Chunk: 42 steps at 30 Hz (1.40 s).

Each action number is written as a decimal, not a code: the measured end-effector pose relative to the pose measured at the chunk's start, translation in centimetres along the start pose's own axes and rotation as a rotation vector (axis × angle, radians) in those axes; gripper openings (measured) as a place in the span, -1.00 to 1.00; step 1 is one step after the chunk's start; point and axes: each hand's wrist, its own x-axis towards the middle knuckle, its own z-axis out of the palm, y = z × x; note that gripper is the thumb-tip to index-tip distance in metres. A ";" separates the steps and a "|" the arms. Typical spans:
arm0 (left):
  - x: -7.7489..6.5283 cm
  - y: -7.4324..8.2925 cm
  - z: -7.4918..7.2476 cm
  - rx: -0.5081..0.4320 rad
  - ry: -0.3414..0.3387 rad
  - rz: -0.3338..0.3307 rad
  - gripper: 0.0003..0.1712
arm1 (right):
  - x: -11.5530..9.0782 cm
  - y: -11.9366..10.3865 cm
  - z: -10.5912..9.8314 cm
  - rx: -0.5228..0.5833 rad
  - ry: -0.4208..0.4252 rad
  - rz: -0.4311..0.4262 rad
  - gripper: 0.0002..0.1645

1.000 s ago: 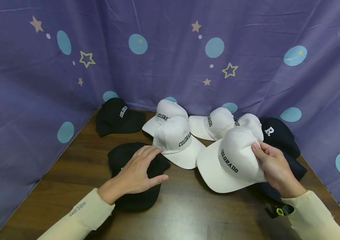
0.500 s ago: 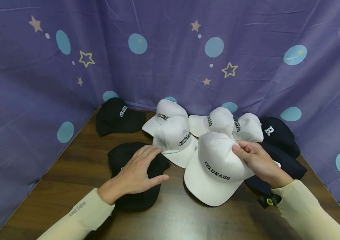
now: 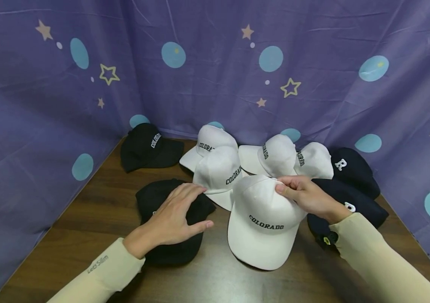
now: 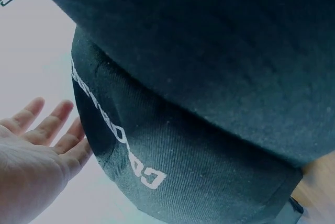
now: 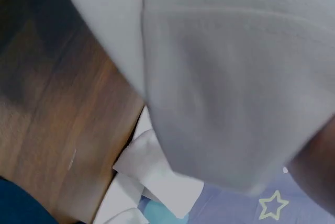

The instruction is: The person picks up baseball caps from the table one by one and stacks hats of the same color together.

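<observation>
white front cap (image 3: 265, 240), right hand (image 3: 309, 197) pinching it over the worktop (image 3: 233, 284)
left hand (image 3: 171, 219), fingers spread over a black cap (image 3: 178, 252); positioning seems the step, next likely needing a level hold

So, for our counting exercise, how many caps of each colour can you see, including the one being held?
White caps: 5
Black caps: 2
Navy caps: 2
Total: 9
</observation>
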 end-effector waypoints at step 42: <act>0.1 0.4 0.2 0.002 0.036 0.011 -0.02 | 3.0 3.3 2.1 -0.387 0.197 0.011 -0.74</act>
